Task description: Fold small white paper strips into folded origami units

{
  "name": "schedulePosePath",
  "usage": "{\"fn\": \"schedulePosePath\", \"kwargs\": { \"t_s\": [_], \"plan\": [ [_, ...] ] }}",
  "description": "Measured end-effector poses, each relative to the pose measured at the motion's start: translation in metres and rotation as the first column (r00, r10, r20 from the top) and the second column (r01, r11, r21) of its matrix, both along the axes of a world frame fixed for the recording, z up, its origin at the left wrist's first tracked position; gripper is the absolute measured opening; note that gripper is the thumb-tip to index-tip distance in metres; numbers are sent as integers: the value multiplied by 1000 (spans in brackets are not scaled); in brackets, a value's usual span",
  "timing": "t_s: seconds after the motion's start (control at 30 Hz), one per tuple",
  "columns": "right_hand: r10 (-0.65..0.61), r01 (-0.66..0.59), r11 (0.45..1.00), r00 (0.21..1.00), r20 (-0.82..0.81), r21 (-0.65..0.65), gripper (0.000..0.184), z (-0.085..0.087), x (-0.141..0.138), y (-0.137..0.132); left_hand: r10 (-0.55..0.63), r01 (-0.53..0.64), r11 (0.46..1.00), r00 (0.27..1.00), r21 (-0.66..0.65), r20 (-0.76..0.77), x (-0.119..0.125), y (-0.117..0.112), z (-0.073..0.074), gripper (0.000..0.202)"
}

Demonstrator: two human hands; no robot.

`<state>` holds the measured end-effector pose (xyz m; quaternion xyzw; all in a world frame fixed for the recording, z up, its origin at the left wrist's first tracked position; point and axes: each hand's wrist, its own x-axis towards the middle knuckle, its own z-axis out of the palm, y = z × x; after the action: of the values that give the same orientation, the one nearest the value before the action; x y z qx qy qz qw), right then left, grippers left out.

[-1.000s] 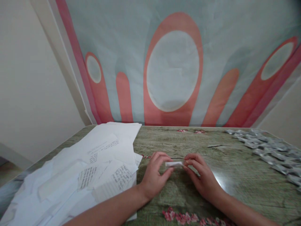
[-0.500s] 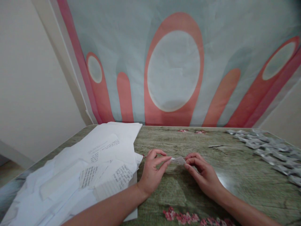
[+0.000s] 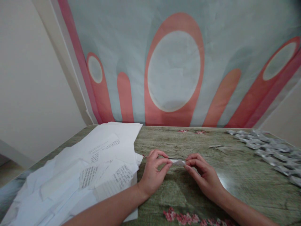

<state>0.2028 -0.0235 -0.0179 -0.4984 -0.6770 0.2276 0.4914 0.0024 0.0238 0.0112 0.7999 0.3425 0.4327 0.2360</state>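
Note:
Between my two hands is a small folded piece of white paper (image 3: 177,162), held just above the wood-patterned table. My left hand (image 3: 155,171) pinches its left end with thumb and fingertips. At the right end, the thumb and curled fingers of my right hand (image 3: 202,173) grip it. Most of the paper's ends are hidden behind the fingertips. A big heap of loose white sheets (image 3: 94,157), some with handwriting, lies to the left, close by my left forearm.
Several twisted grey-white strips, perhaps folded paper (image 3: 270,147), lie in rows at the table's right side. The table (image 3: 235,169) has pink flowers printed on it. Behind it hangs a grey-green cloth (image 3: 221,40) with red shapes.
The paper between my hands has tilted and looks narrower now, with a dark line along its far edge. Both hands stay in nearly the same place.

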Motion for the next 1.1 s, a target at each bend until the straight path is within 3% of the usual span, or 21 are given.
{"fn": "schedulePosePath", "kwargs": {
  "t_s": [0.3,0.53,0.7,1.1],
  "plan": [
    [5,-5,1000,1000,-27,-1,10,-2,1,2,16,-11,991,999,-136,36,0,4,-7,8],
    [-32,32,999,999,-19,25,10,-3,2,2,-89,127,941,987,-312,133,0,8,-13,9],
    [-30,32,998,998,-49,45,7,-2,0,2,-123,186,914,974,-360,191,0,10,-18,8],
    [-11,9,1000,989,-150,-14,21,-9,-1,4,-42,106,887,988,-449,151,1,12,-23,8]
  ]
}}
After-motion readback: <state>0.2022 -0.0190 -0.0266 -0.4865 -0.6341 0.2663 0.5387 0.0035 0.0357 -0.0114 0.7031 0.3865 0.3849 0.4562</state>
